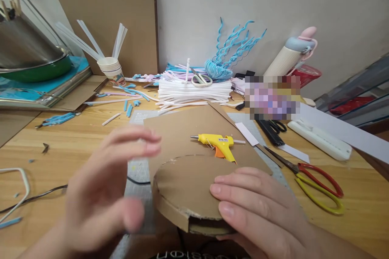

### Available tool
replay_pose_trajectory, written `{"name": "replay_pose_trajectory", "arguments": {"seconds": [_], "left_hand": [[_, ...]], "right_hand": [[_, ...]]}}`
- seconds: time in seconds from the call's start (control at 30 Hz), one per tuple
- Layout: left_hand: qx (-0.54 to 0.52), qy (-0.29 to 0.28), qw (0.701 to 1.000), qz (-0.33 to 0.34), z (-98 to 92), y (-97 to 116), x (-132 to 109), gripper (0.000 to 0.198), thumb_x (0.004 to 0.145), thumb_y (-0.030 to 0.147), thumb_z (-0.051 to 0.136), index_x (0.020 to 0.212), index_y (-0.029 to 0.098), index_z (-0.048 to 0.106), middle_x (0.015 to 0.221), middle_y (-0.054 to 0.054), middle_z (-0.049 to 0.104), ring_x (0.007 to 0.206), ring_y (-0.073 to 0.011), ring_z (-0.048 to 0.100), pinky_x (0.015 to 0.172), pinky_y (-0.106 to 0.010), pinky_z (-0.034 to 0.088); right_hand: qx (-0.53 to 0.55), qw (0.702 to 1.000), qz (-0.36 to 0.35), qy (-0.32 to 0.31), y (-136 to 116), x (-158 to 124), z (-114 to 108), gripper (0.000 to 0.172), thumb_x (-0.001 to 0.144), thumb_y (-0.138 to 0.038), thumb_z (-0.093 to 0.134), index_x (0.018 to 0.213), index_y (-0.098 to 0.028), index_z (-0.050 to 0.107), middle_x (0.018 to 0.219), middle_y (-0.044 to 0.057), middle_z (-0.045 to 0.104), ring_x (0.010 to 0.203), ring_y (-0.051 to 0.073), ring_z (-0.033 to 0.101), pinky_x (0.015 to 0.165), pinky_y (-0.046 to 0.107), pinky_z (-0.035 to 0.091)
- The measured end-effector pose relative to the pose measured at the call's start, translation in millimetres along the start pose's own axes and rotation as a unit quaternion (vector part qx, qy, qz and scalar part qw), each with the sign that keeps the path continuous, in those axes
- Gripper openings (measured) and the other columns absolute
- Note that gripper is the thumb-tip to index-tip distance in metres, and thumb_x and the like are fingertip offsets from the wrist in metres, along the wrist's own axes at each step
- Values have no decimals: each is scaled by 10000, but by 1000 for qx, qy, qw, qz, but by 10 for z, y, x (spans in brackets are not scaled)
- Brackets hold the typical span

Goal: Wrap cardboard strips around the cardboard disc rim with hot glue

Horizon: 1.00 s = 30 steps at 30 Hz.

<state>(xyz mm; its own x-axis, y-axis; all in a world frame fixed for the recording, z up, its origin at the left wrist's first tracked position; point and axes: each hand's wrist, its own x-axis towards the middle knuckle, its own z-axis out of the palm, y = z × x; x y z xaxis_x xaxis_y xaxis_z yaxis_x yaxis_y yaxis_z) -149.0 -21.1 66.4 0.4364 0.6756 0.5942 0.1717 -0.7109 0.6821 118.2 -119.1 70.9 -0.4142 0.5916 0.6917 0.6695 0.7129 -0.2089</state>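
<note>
A round, flat cardboard box (pixel 185 188) sits low in the middle, with a cardboard strip around part of its rim and a gap at the front right where the inside shows. My right hand (pixel 258 206) grips its right side, fingers on top; the thumb is hidden. To the left of the box, my left hand (pixel 106 186) hovers in slight blur, thumb and fingers spread, holding nothing. A yellow hot glue gun (pixel 220 143) lies just behind the box on a cardboard sheet (pixel 179 127), its nozzle pointing left and a glue stick out the back.
Scissors with red and yellow handles (pixel 319 186) lie at right, near a white power strip (pixel 320 139). White pipe cleaners (pixel 194 91), a blue pipe-cleaner piece (pixel 219 68) and a paper cup (pixel 111 68) of white sticks stand behind. A dark cable (pixel 39 198) crosses the left side.
</note>
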Motion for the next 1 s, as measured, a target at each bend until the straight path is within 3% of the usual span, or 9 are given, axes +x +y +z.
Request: {"name": "replay_pose_trajectory", "arguments": {"seconds": [0.07, 0.17, 0.27, 0.37, 0.6, 1.0], "left_hand": [[49, -6, 996, 80, 5, 96, -34, 445, 910, 619, 597, 1325, 459, 602, 1105, -32, 674, 1006, -277, 636, 923, -520, 558], [103, -58, 985, 123, 11, 160, 22, 319, 958, 492, 594, 1264, 405, 617, 936, -32, 698, 853, -247, 645, 798, -480, 564], [93, -113, 976, 160, 22, 164, 94, 215, 949, 231, 633, 1158, 276, 650, 942, -31, 707, 895, -203, 633, 795, -399, 555], [96, -131, 975, 151, 45, 145, 100, 346, 895, 57, 627, 1185, 243, 657, 991, -39, 678, 942, -188, 595, 817, -362, 524], [101, -139, 976, 131, 118, 93, 85, 445, 921, 28, 579, 1292, 272, 601, 1053, -44, 656, 961, -175, 588, 841, -344, 515], [93, -152, 975, 136, 121, 89, 89, 460, 924, 4, 567, 1309, 254, 583, 1068, -45, 637, 983, -174, 572, 862, -333, 505]], "right_hand": [[38, 999, 4, -7, 26, 48, -23, 168, 949, -196, 652, 1113, -194, 685, 940, 75, 839, 913, 196, 799, 835, 317, 662], [79, 995, 55, -9, 26, 92, -11, 278, 940, -203, 662, 1216, -194, 632, 940, 73, 833, 833, 193, 802, 767, 300, 669], [100, 989, 107, 11, 1, 106, 27, 297, 935, -198, 662, 1223, -215, 593, 918, 64, 821, 809, 190, 797, 734, 291, 663], [122, 985, 109, 45, -3, 122, 66, 289, 927, -121, 644, 1195, -221, 599, 925, 62, 804, 834, 184, 790, 734, 288, 656], [132, 978, 151, 64, 1, 128, 132, 218, 926, -140, 671, 1128, -207, 627, 946, 48, 798, 880, 159, 774, 805, 251, 628], [133, 974, 171, 67, -11, 126, 138, 191, 951, -198, 663, 1129, -249, 621, 920, 28, 801, 842, 179, 778, 745, 284, 641]]}}
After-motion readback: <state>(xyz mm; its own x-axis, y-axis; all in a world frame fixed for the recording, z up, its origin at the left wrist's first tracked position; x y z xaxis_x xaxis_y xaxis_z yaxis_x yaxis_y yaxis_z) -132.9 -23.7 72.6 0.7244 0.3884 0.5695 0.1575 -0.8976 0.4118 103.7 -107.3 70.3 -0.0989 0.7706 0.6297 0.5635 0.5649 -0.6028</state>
